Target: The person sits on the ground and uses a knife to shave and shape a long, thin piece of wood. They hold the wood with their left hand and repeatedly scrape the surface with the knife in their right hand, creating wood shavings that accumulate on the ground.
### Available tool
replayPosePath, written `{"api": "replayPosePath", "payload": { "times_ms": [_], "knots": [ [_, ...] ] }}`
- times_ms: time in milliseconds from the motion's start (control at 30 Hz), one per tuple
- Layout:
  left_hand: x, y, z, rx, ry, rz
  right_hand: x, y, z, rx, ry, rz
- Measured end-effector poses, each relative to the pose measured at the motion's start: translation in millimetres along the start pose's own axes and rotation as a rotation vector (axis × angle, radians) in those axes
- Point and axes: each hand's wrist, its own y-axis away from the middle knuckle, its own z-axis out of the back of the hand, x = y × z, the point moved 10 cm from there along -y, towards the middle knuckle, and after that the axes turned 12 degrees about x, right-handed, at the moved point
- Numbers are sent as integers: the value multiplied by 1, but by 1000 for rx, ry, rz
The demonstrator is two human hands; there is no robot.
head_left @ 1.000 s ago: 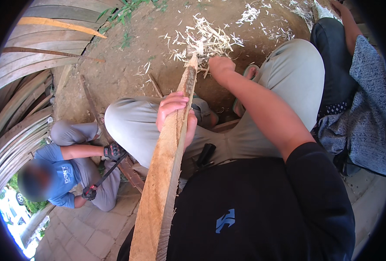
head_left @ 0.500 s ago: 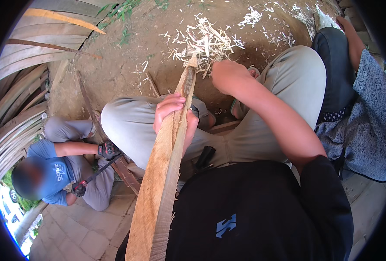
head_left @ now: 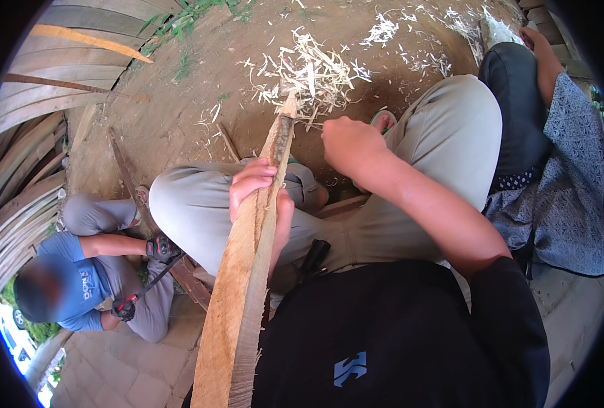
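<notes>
Right hand (head_left: 353,148): drawn back toward the shirt (head_left: 397,319) since the earlier frame; curled, contents hidden. Left hand (head_left: 247,189): wrapped round wood (head_left: 234,292) as before. Wood: narrow tip beyond the grip, toward shavings (head_left: 322,75); broad end nearer the shirt.

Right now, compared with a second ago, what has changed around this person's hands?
The right hand has drawn back toward the person's body, farther from the tip of the wooden piece; whether it holds anything can't be made out. No grip is visibly taken or released. The left hand still grips the wooden piece, and the co-worker still holds the dark bar in gloved hands.
</notes>
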Motion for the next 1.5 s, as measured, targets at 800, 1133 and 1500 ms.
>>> {"api": "replayPosePath", "payload": {
  "times_ms": [800,1133,1500],
  "knots": [
    [1,2,-2,6,0,-14,-21,-96,-45,-27,62,-126],
    [-2,0,-5,71,-27,-24,-72,-121,-55,-47,9,-256],
    [1,2,5,-43,-22,-3,-13,-58,-5,114,43,-166]
  ]
}}
